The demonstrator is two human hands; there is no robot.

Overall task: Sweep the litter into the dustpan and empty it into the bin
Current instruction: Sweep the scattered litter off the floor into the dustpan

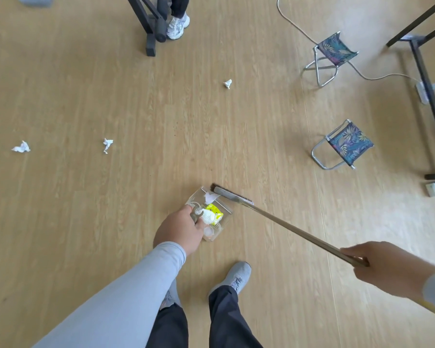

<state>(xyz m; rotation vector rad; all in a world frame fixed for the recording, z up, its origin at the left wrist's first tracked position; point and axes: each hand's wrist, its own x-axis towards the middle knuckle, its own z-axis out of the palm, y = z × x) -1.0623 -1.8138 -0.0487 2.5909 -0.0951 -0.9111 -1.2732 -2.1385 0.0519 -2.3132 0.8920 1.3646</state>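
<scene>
wooden floor (136,96): clear dustpan (225,213) holds yellow packet (215,211), white scraps; left hand (180,229) grips it, right hand (382,268) grips broom (232,194).

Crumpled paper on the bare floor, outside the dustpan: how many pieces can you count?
3: one far left, one left of centre, one beyond the broom. Others may lie out of view.
</scene>
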